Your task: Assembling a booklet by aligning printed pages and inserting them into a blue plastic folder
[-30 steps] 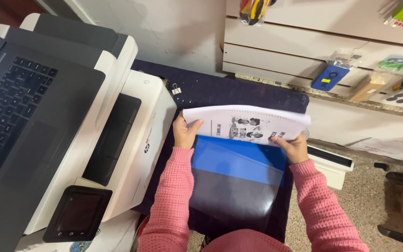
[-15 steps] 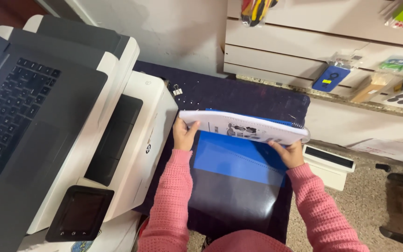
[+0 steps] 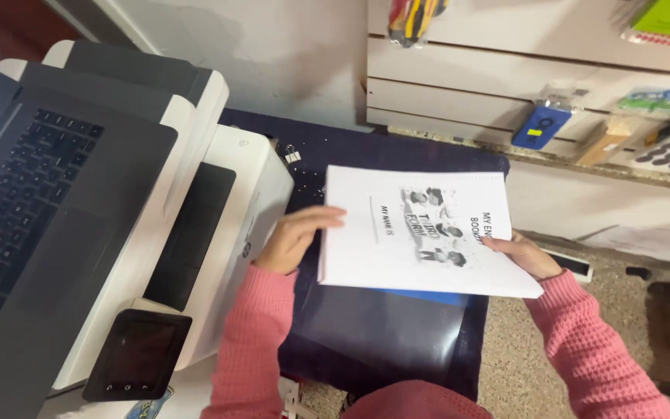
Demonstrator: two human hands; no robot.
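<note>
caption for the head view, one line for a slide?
Both hands, left hand and right hand, hold a printed paper stack over a dark table, beside a white printer.

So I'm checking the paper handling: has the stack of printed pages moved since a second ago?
Yes. The stack of printed pages, earlier stood on edge, now lies flat over the dark table, hiding most of the blue sheet.
</note>
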